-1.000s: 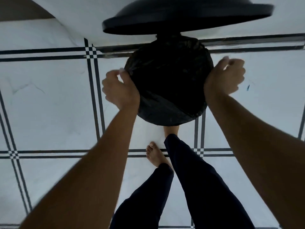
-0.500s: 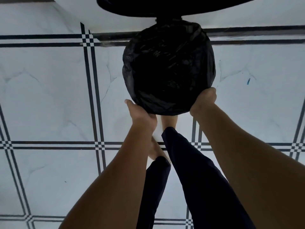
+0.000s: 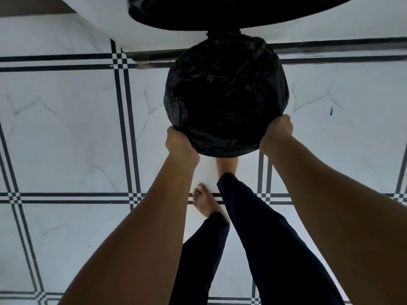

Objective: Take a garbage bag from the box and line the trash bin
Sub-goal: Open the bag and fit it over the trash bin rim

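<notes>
Black garbage bag (image 3: 224,95) already spread over the mouth of the round trash bin (image 3: 226,150), standing on the tiled floor (image 3: 66,128) with its lid (image 3: 220,12) tipped up behind. Best done now by tugging the film down evenly past the near rim, smoothing slack toward the back so nothing slips inward. Left hand (image 3: 179,143) and right hand (image 3: 278,133) set at the near corners, arms stretched down, fingers curled under the edge and seemingly pinching the bag; fingertips hidden. One bare foot tucked beneath the bin, likely on a pedal.
</notes>
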A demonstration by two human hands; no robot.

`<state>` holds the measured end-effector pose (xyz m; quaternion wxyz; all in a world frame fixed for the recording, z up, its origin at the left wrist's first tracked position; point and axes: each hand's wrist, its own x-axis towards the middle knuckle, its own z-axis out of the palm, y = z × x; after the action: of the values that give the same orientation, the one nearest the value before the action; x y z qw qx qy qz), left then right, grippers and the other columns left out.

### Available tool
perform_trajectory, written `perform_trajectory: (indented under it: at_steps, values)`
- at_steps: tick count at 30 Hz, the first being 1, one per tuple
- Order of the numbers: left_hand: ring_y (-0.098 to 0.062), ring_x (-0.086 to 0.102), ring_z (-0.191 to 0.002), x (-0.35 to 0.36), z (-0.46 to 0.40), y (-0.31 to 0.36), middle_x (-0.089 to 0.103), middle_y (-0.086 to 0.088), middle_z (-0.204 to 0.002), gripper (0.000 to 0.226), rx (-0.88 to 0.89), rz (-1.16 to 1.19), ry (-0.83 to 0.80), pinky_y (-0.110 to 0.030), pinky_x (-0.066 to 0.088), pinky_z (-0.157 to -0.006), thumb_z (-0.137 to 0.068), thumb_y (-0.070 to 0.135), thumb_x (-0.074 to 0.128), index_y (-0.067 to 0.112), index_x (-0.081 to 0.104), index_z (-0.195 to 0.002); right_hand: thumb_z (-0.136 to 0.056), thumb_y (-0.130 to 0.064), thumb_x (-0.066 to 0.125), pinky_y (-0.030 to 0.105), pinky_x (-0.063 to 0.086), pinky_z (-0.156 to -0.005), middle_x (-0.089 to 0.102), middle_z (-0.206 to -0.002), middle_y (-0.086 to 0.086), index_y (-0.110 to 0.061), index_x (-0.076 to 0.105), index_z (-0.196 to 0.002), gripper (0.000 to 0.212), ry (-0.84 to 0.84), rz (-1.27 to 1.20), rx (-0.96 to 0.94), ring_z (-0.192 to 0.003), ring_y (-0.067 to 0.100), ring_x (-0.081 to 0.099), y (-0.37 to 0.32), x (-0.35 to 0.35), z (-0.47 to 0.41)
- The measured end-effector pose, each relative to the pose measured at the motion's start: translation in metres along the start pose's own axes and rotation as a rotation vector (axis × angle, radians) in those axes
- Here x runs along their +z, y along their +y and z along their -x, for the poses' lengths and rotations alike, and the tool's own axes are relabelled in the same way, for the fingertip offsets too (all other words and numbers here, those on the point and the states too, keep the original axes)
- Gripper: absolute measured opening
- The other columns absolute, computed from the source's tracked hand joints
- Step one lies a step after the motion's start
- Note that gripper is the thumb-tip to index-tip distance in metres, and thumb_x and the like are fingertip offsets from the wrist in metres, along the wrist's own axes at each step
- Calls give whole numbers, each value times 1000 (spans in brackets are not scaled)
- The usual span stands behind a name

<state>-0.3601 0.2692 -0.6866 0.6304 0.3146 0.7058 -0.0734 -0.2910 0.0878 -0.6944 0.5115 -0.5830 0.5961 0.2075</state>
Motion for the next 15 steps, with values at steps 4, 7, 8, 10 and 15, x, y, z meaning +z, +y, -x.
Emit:
perform_trajectory:
  at_steps: [4,7,8,10,15]
  values:
    - [-26,65,-108,-8,17,5,70,-4,-116,33,247,-292,169,-41,53,-103,-109,40,43,14,63,-111,-106,-42,30,43,40,-109,57,-138,4,-17,52,-139,46,249,164,-161,-128,27,51,-12,-10,14]
    - [-31,62,-115,-16,37,1,70,-8,-119,36,655,-666,278,-50,50,-103,-104,40,51,11,67,-118,-100,-36,46,44,42,-94,61,-121,6,-15,60,-119,31,353,583,-778,-115,29,54,-9,-14,43]
    - [-32,62,-114,-15,49,0,71,-9,-119,35,787,-752,219,-50,50,-102,-103,38,51,11,69,-118,-99,-33,48,43,42,-92,62,-118,7,-13,61,-116,29,280,636,-941,-112,29,54,-8,-13,55]
    - [-31,62,-109,-13,69,0,73,-9,-113,39,964,-861,58,-50,52,-98,-100,38,48,11,71,-116,-97,-31,49,41,43,-93,64,-118,8,-11,62,-119,32,106,708,-1127,-112,29,55,-5,-12,75]
    - [-29,60,-121,-5,128,28,71,-9,-126,38,1180,-892,-128,-51,50,-106,-104,29,49,9,67,-131,-100,-32,41,41,46,-100,64,-127,7,-12,60,-130,42,-87,820,-1312,-120,28,55,-23,-17,131]
